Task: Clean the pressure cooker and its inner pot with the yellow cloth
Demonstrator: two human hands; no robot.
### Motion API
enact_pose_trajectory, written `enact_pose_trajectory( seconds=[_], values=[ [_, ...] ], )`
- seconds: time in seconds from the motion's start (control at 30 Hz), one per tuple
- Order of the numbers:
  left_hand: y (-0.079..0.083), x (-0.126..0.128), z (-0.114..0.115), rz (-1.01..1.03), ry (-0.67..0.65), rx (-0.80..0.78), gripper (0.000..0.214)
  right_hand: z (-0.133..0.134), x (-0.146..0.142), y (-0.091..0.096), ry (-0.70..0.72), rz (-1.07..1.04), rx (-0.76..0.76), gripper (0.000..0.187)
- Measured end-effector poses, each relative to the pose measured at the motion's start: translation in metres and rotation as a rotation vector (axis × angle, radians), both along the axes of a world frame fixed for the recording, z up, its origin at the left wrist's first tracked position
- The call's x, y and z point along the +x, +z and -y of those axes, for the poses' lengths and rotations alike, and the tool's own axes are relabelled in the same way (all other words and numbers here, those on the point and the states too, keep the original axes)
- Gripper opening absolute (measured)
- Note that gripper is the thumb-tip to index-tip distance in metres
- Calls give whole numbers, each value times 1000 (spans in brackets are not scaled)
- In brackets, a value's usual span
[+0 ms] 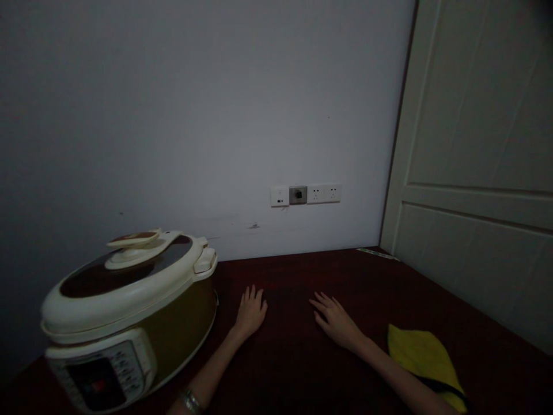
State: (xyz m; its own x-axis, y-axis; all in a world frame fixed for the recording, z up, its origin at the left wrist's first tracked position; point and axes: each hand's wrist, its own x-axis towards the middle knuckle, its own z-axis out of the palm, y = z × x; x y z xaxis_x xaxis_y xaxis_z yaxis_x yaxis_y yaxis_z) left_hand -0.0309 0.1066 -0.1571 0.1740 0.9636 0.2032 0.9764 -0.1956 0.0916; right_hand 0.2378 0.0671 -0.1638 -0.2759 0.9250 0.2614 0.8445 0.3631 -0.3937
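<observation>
My left hand [251, 311] lies palm down on the dark red tabletop [285, 357], fingers stretched out and holding nothing. A silver bracelet [190, 400] circles that wrist. To its left stands an electric pressure cooker [181, 331] with a white lid rim, a brown top and a control panel on its front; the hand is apart from it. My right hand [336, 321] also rests flat on the table with its fingers spread and nothing in it. Beside the right forearm is a yellow cloth [421, 351] with a dark band, partly covered by the arm.
Behind the table rises a pale wall with a row of sockets [324, 193] and a grey switch plate [298, 195]. A white panelled door [479, 202] borders the table's right side. A thin patterned strip [378, 253] lies at the far right corner. The light is dim.
</observation>
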Motion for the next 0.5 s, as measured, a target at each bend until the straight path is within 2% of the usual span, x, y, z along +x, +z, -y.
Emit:
enact_pose_trajectory(
  seconds=[0.23,0.5],
  values=[
    [3,0,2,26,-1,-17,51,1,-1,3,-11,93,-21,49],
    [4,0,2,32,4,-31,51,0,-1,1,-7,78,-12,48]
  ],
)
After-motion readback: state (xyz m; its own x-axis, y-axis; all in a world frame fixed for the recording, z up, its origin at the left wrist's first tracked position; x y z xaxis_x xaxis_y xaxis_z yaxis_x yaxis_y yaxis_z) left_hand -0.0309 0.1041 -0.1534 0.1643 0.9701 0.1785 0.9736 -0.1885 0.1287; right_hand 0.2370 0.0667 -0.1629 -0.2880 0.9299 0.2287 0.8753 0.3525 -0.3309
